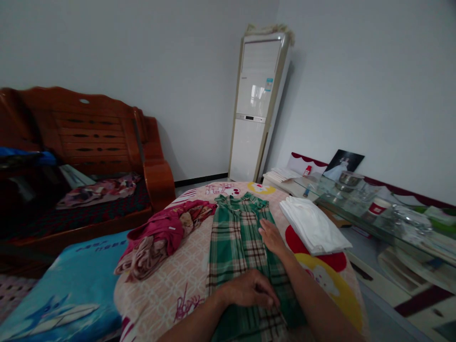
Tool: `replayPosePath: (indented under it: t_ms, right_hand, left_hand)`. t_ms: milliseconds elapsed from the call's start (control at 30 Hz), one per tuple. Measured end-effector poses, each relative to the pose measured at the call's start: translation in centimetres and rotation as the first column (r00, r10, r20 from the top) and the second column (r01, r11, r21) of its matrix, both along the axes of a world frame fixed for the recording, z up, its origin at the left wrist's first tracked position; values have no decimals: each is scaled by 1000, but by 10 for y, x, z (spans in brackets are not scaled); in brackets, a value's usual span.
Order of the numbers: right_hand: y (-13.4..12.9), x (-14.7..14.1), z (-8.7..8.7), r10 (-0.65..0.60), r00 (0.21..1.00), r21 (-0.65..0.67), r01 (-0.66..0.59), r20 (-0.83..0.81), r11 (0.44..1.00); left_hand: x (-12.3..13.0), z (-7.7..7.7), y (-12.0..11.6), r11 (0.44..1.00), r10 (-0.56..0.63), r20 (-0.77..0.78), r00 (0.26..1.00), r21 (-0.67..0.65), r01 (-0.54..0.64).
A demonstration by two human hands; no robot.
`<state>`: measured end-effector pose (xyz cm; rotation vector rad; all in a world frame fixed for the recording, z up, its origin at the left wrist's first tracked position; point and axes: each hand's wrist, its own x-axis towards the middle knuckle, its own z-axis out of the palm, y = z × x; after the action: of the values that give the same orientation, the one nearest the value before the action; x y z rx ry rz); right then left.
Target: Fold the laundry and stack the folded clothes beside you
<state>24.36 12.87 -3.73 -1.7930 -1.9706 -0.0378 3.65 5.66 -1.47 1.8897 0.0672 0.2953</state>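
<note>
A green plaid dress (228,237) with ruffled shoulders lies spread on a round table covered by a pink patterned cloth (156,304). My left hand (249,289) is over its lower part, fingers curled and pressed together at a fold of the fabric; the fingertips are partly hidden. Farther up, my right hand (272,236) rests on the dress's right side with its fingers stretched out. Left of the dress is a crumpled heap of magenta and beige clothing (167,232). A folded white cloth (313,225) lies to the right.
A blue printed cover (85,285) is at the lower left, before a wooden bench (92,137). On the right stands a glass-topped cabinet (356,213) with a cup (377,207), a metal bowl (349,179) and papers. A tall air conditioner (249,104) fills the corner.
</note>
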Motion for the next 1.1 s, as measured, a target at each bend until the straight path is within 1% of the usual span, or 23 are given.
replayPosePath:
  t_ms: [33, 67, 100, 133, 167, 200, 233, 267, 300, 333, 400, 467, 533, 600, 667, 733, 800, 900, 967, 1033, 1100]
  right_hand:
    - [-5, 3, 3, 2, 1000, 31, -2, 2, 1000]
    - [-11, 5, 5, 3, 1000, 61, -4, 12, 998]
    - [-19, 6, 5, 4, 1000, 84, -7, 29, 996]
    - [-29, 6, 4, 6, 999, 98, -11, 51, 995]
    - [-38, 5, 1, 8, 997, 102, -15, 78, 995]
    - [-48, 2, -3, 7, 995, 96, -17, 104, 995]
    - [-57, -1, -8, 1, 992, 83, -12, 129, 996]
    - [-64, -5, -13, -8, 989, 67, -2, 148, 998]
    - [-69, -9, -17, -19, 987, 53, 11, 160, 999]
    - [-73, -13, -20, -29, 986, 43, 23, 163, 999]
    - [-75, -18, -23, -42, 989, 40, 37, 139, 999]
    - [-74, -18, -20, -33, 997, 55, 29, 74, 998]
    - [-74, -14, -13, 3, 999, 82, 0, -45, 997]
    - [-78, -7, -4, 33, 980, 126, -9, -196, 992]
    - [-88, -1, 4, 25, 947, 160, 28, -321, 987]
    - [-103, 0, 10, 3, 928, 166, 64, -372, 984]
    - [-120, -7, 12, 4, 944, 151, 48, -330, 987]
    - [-142, -25, 10, 36, 991, 127, -19, -132, 992]
    - [-150, -35, 8, 50, 998, 115, -47, -30, 992]
    - [-154, -38, 5, 57, 997, 123, -52, -41, 991]
    - [-156, -34, 2, 67, 990, 155, -47, -125, 987]
  left_hand:
    - [-5, 3, 5, 996, 91, 0, 996, 12, -91]
    - [-11, 6, 11, 977, 208, 13, 978, 44, -208]
    - [-17, 9, 18, 936, 337, 42, 940, 95, -340]
    - [-23, 10, 26, 869, 463, 83, 883, 157, -470]
    - [-29, 10, 34, 776, 578, 125, 806, 220, -591]
    - [-34, 8, 41, 679, 664, 156, 731, 284, -677]
    - [-37, 4, 48, 589, 721, 180, 669, 349, -729]
    - [-40, -1, 54, 523, 753, 187, 631, 412, -746]
    - [-41, -7, 58, 481, 767, 180, 616, 475, -737]
    - [-42, -13, 61, 458, 768, 161, 619, 536, -709]
    - [-40, -24, 63, 446, 758, 108, 644, 635, -631]
    - [-38, -29, 62, 443, 748, 65, 660, 692, -570]
    - [-37, -29, 61, 446, 744, 42, 667, 712, -543]
    - [-38, -27, 60, 451, 742, 34, 670, 714, -535]
    - [-39, -25, 61, 459, 738, 29, 674, 711, -532]
    - [-39, -23, 61, 463, 736, 23, 677, 712, -528]
    - [-39, -22, 60, 458, 736, 18, 677, 722, -518]
    - [-37, -19, 56, 437, 739, 11, 673, 752, -492]
    - [-35, -17, 54, 423, 744, 0, 668, 773, -472]
    - [-34, -16, 51, 411, 745, -8, 667, 793, -450]
    - [-34, -16, 49, 397, 744, -13, 668, 813, -426]
